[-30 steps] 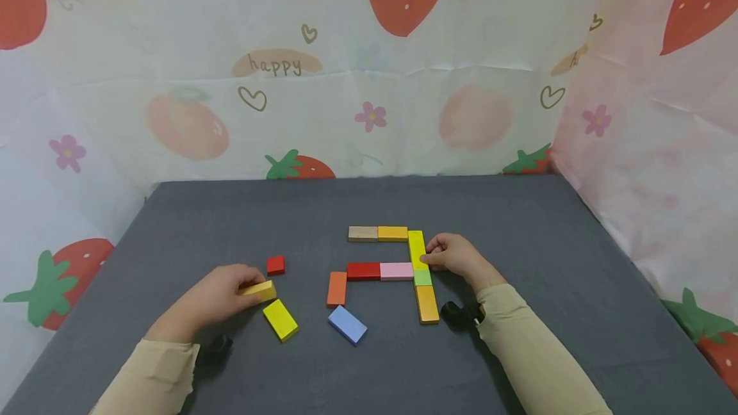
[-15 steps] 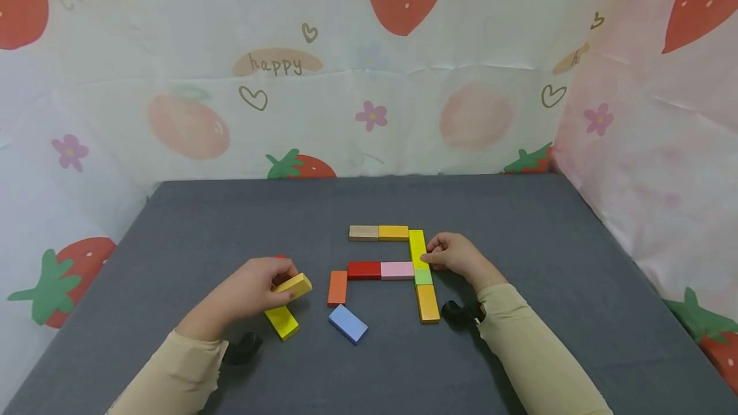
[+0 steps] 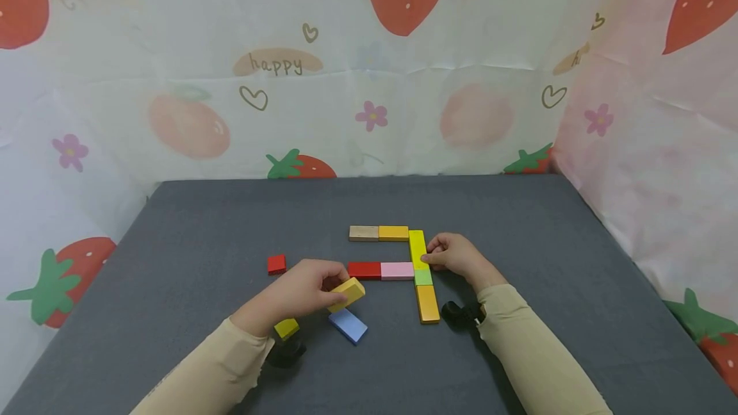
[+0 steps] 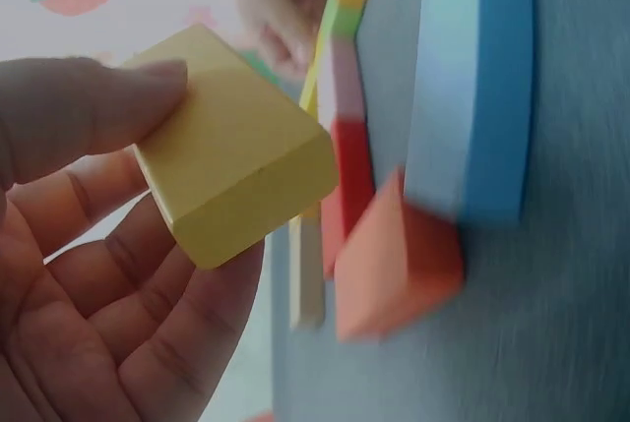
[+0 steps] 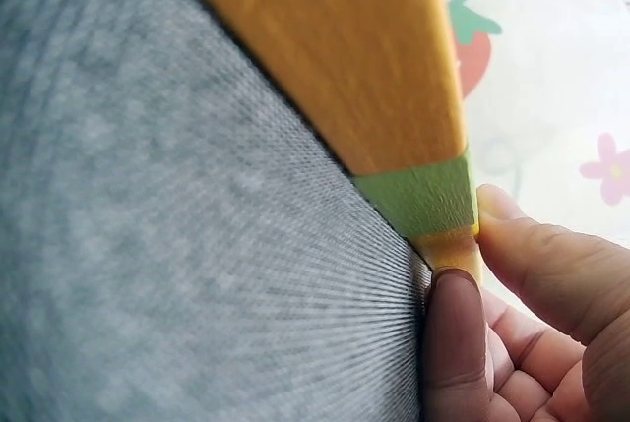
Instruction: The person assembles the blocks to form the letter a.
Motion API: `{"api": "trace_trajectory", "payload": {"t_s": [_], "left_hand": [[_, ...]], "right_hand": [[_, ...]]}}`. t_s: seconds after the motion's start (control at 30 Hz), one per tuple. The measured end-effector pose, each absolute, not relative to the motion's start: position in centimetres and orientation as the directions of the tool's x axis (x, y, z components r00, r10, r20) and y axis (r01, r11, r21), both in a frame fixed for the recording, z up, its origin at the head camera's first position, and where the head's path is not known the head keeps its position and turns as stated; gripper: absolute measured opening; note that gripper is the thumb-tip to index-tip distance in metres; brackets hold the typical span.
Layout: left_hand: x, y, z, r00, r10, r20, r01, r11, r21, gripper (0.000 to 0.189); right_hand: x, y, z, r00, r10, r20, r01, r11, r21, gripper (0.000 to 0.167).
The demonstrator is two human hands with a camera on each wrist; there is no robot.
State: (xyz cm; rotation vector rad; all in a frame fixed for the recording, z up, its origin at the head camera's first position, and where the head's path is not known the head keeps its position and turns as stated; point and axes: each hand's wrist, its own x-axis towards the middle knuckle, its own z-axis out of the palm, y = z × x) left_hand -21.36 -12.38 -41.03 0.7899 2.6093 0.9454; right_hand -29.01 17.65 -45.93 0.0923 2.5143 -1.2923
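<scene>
My left hand (image 3: pixel 302 290) pinches a pale yellow block (image 3: pixel 349 293) between thumb and fingers, tilted above the table. Close to it lies a blue block (image 3: pixel 348 325). An orange block (image 4: pixel 394 274) shows in the left wrist view, hidden by the hand in the head view. My right hand (image 3: pixel 458 258) is at the edge of a long yellow block (image 3: pixel 418 245), with thumb and a finger against it. That yellow block joins a green block (image 3: pixel 423 277) and an amber block (image 3: pixel 428 304) in one line. A red block (image 3: pixel 364 270) and pink block (image 3: pixel 397 271) run sideways from this line.
At the top of the line, a golden block (image 3: pixel 393 233) and a bare wood block (image 3: pixel 364 233) extend left. A small red block (image 3: pixel 277 264) lies on the left, and a yellow block (image 3: pixel 286 328) is partly behind the left wrist. Grey cloth (image 3: pixel 219 223) covers the table.
Carrying the pale yellow block, my left hand has moved right from beside the small red block to over the orange block. The right hand has stayed at the yellow block.
</scene>
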Motion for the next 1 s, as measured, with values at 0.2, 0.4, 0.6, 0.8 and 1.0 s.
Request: {"api": "trace_trajectory", "payload": {"t_s": [0.2,0.4,0.6,0.8,1.0], "left_hand": [[-21.4,-9.9,-41.3,-0.786,0.612,-0.088,0.392,0.603,0.694,0.012],[-21.5,-7.9,-41.5,-0.754,0.645,-0.122,0.372,0.574,0.729,0.013],[-21.6,-6.2,-42.1,-0.738,0.659,-0.146,0.340,0.550,0.763,0.010],[-21.4,-5.0,-42.5,-0.733,0.637,-0.240,0.291,0.612,0.736,0.009],[-21.3,-4.8,-42.7,-0.702,0.653,-0.284,0.303,0.634,0.711,0.010]], "right_hand": [[-29.0,17.5,-46.0,-0.948,-0.078,-0.307,0.202,0.599,-0.775,0.021],[-29.2,17.4,-45.9,-0.946,-0.064,-0.319,0.220,0.597,-0.772,0.022],[-29.1,17.5,-45.9,-0.948,-0.068,-0.312,0.214,0.591,-0.778,0.022],[-29.1,17.5,-45.9,-0.946,-0.073,-0.315,0.216,0.581,-0.785,0.022],[-29.2,17.6,-45.9,-0.944,-0.075,-0.320,0.219,0.583,-0.783,0.022]]}}
